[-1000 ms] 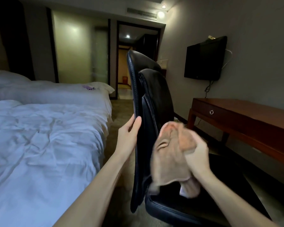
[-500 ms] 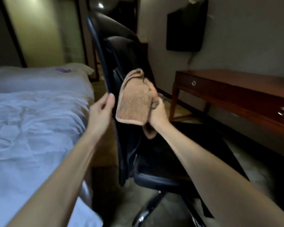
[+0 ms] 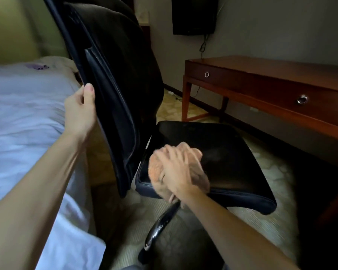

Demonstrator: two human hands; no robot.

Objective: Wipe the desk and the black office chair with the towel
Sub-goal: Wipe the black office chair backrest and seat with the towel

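While my left hand (image 3: 80,112) grips the black office chair (image 3: 113,45) by its backrest (image 3: 105,98), my right hand (image 3: 179,170) presses the soft, floppy towel (image 3: 154,168) on the seat (image 3: 232,158), fingers (image 3: 175,152) flat I think (blurry); palm it, seat's slick.

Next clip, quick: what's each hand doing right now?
Left hand: grips the edge of the chair backrest.
Right hand: open, pressing the towel flat onto the chair seat.
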